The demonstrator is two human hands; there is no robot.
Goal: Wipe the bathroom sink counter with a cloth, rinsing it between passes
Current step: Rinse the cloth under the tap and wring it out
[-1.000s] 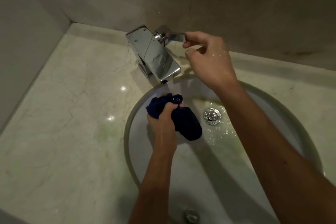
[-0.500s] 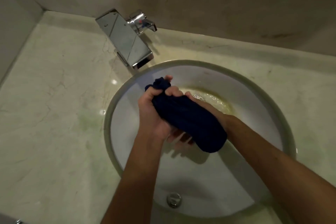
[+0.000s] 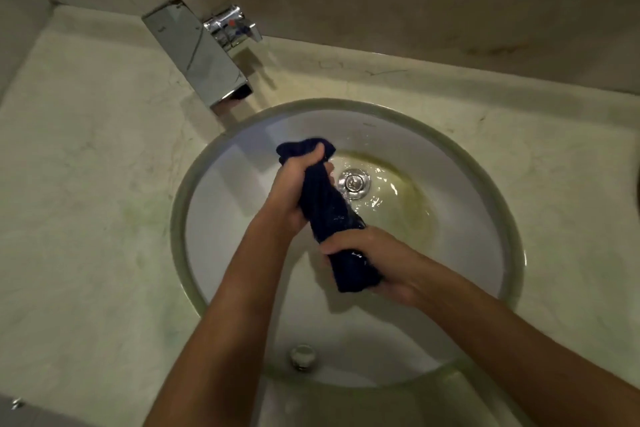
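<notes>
Cloth (image 3: 327, 208) is bunched into a dark rope over the sink (image 3: 498, 184), stretched from about 11 o'clock down to 5 o'clock just beside the drain (image 3: 354, 183). We've got our left hand (image 3: 294, 191) clenched round the top end and our right hand (image 3: 377, 260) wrapped round the bottom end, so both are gripping it tight. It looks soaked, so we'd guess it's floppy, heavier than dry and a bit slick. Holding near each end seems best for twisting water out. Faucet (image 3: 201, 55) sits at 11 o'clock on the counter (image 3: 86, 166).
</notes>
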